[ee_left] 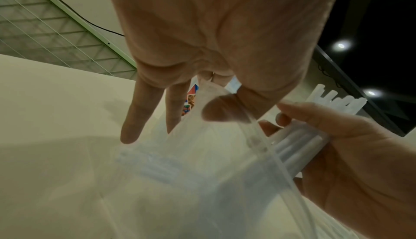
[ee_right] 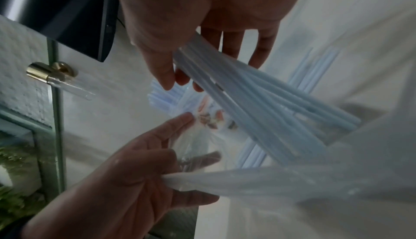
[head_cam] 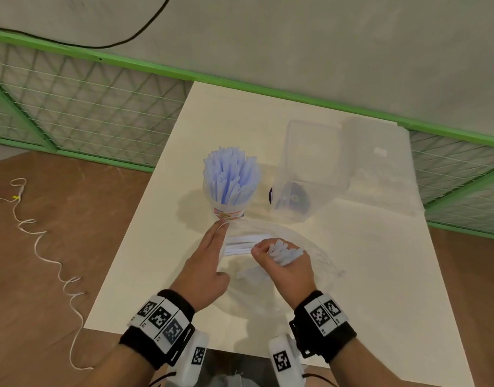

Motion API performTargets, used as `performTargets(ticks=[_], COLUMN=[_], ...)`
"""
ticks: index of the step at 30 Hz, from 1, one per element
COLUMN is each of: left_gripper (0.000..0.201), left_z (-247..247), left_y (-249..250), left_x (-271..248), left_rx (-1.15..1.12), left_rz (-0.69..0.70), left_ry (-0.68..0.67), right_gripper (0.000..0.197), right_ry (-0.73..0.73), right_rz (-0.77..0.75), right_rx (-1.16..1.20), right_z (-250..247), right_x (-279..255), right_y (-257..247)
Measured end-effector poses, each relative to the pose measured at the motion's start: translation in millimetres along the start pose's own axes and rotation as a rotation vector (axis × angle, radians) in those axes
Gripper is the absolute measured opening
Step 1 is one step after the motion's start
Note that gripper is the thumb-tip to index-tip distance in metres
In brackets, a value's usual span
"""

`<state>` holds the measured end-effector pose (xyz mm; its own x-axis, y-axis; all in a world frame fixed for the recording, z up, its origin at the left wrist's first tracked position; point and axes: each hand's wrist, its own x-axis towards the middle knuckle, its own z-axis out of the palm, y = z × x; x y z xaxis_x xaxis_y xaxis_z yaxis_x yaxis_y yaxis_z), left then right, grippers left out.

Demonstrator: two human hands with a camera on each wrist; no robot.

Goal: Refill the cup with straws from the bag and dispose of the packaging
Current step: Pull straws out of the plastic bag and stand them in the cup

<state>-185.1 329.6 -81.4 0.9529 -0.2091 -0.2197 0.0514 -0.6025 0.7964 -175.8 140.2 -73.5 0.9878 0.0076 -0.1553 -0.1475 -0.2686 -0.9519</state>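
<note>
A paper cup packed with pale blue straws stands upright mid-table. In front of it a clear plastic bag lies on the white table with loose straws inside. My left hand lies beside the cup's base, fingers stretched out. In the right wrist view the left hand pinches the bag's rim under its thumb. My right hand grips a bundle of straws at the bag's mouth. The left wrist view shows that bundle half out of the bag.
A clear plastic box stands right of the cup, its lid beside it and a dark blue round thing behind its near wall. A green mesh fence borders the table's far side. A white cord lies on the floor at left.
</note>
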Motion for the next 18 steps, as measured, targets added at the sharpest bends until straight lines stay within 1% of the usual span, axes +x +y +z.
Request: performTargets(ticks=[4, 6, 7, 9, 11, 12, 14, 18], left_gripper=[0.099, 0.098, 0.098, 0.098, 0.097, 0.097, 0.097, 0.097], left_z=[-0.5, -0.5, -0.5, -0.4, -0.1, -0.1, -0.2, -0.3], left_y=[0.1, 1.0, 1.5, 2.9, 3.5, 3.6, 2.8, 1.0], left_x=[0.2, -0.1, -0.2, 0.1, 0.4, 0.3, 0.1, 0.1], left_rx=[0.006, 0.017, 0.024, 0.037, 0.045, 0.048, 0.050, 0.041], left_rz=[0.002, 0.004, 0.002, 0.002, 0.004, 0.003, 0.001, -0.012], left_ry=[-0.006, 0.001, 0.004, 0.003, -0.003, -0.007, -0.011, -0.009], right_gripper=[0.035, 0.042, 0.040, 0.034, 0.030, 0.029, 0.028, 0.040], right_ry=[0.112, 0.114, 0.094, 0.035, -0.017, -0.026, -0.025, -0.061], right_rz=[-0.011, 0.003, 0.010, 0.022, -0.007, -0.020, -0.003, -0.008], right_rx=[0.114, 0.157, 0.134, -0.009, -0.178, -0.225, -0.261, -0.271], right_z=[0.7, 0.3, 0.4, -0.3, -2.8, -4.7, -8.4, -14.0], right_x=[2.6, 2.9, 3.4, 3.6, 3.5, 3.9, 3.9, 3.9], right_y=[1.1, 2.1, 3.7, 9.3, 14.9, 16.9, 17.7, 14.6])
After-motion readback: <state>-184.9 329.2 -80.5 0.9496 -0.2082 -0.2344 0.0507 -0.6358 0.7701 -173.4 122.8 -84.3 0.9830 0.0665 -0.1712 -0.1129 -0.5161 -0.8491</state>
